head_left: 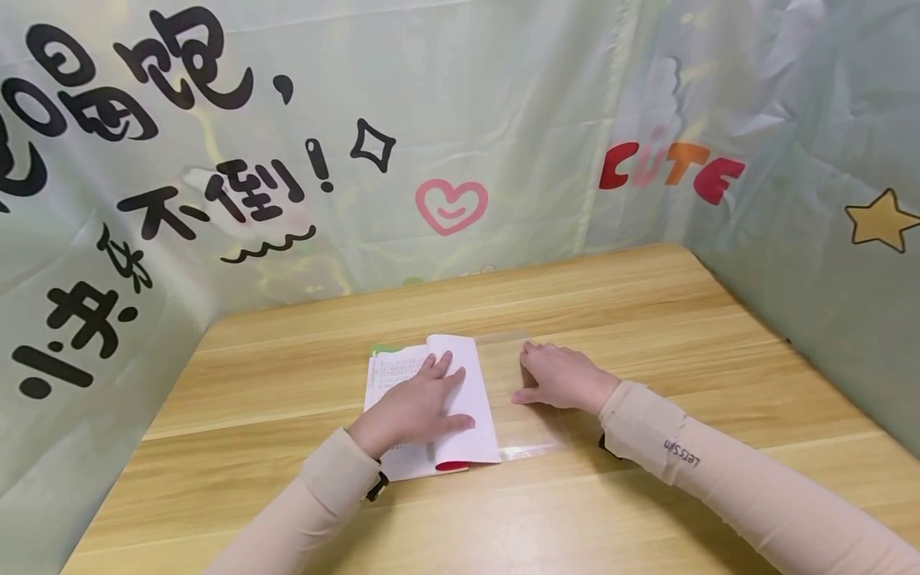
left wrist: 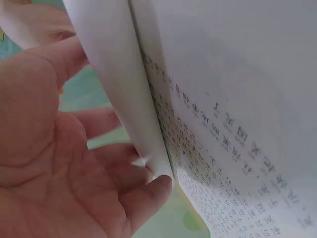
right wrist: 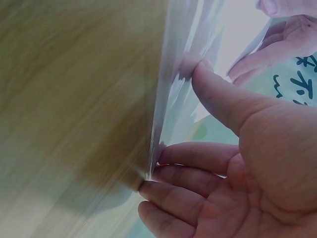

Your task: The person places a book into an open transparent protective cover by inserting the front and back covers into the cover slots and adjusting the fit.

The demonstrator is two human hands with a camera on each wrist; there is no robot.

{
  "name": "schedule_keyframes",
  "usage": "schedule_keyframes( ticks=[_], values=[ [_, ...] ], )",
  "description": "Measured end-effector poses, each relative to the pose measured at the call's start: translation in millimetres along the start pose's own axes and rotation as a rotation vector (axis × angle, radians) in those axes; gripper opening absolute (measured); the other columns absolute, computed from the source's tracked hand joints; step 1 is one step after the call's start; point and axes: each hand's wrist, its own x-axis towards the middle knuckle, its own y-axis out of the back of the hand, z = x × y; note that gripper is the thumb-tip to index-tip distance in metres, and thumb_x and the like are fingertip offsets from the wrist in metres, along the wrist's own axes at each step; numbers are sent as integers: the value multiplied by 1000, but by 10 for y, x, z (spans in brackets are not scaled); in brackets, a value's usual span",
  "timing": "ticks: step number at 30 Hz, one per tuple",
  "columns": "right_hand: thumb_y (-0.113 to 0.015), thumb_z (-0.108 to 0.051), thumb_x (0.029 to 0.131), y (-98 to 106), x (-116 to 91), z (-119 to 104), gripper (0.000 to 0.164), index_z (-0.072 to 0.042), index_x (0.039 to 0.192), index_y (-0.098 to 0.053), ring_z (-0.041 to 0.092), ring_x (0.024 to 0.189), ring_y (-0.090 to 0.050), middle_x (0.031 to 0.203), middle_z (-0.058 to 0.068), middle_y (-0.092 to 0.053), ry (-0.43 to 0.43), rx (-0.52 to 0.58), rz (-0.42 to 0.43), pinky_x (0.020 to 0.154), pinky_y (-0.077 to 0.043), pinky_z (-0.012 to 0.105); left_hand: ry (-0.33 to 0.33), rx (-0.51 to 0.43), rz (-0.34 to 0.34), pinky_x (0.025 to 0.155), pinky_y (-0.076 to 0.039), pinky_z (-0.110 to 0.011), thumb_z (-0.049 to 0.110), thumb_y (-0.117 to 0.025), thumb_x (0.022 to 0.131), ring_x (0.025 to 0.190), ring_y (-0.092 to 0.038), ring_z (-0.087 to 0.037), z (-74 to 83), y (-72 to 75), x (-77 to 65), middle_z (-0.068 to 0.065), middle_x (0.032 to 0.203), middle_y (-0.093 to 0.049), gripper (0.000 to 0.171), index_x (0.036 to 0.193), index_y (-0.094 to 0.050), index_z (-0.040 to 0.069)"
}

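Note:
An open booklet with printed text [head_left: 395, 369] lies on the table, a white flap [head_left: 470, 375] folded over its right part. A bit of red shows under the flap's lower edge. My left hand [head_left: 417, 399] rests on the flap with fingers spread; in the left wrist view its fingertips touch the bowed white sheet [left wrist: 111, 74] beside the printed page. A clear plastic sheet [head_left: 517, 435] extends right from under the flap. My right hand [head_left: 564, 375] touches this sheet, its thumb apart from its fingers. In the right wrist view, the thumb and fingertips meet the film [right wrist: 173, 94].
The wood-grain table [head_left: 273, 383] extends around the booklet on all sides. Pale printed curtains [head_left: 532, 160] stand behind the table and along its sides, close to its edges.

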Motion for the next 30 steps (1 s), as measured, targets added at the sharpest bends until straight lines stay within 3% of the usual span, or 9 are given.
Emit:
schedule_keyframes(
  ticks=[8, 15, 18, 24, 30],
  values=[
    [-71, -48, 82, 18, -3, -30, 61, 2, 114, -61, 33, 105, -58, 127, 23, -55, -5, 2, 3, 81, -50, 45, 1, -4, 21, 104, -32, -49, 55, -58, 90, 140, -11, -37, 40, -23, -3, -18, 156, -14, 80, 149, -37, 7],
    [-62, -65, 80, -16, 30, -135, 55, -11, 70, -61, 28, 84, -63, 125, 31, -55, -40, -6, 19, 62, -53, 40, 35, 21, 43, 99, -37, -50, 54, -59, 89, 140, -12, -37, 111, -66, 56, -18, 156, -15, 78, 149, -39, 7],
    [-59, -71, 77, -53, 48, -183, 57, -17, 59, -57, 28, 83, -63, 117, 28, -60, -48, -39, 44, 58, -52, 41, 43, 37, 42, 98, -39, -50, 54, -59, 89, 140, -13, -37, 138, -67, 78, -18, 156, -16, 78, 148, -40, 8],
    [-61, -72, 75, -98, 65, -236, 56, -18, 58, -53, 29, 85, -61, 100, 20, -63, -42, -124, 83, 58, -52, 43, 24, 4, 48, 101, -36, -50, 52, -59, 90, 140, -12, -37, 131, -50, 68, -19, 155, -16, 76, 148, -41, 6],
    [-62, -68, 77, -64, 52, -268, 56, -16, 58, -51, 31, 84, -61, 96, 22, -62, -17, -143, 90, 57, -53, 42, -80, -114, 78, 109, -24, -42, 50, -56, 93, 142, -9, -29, -35, -20, -36, -16, 157, -10, 75, 149, -37, 3]
  ],
)
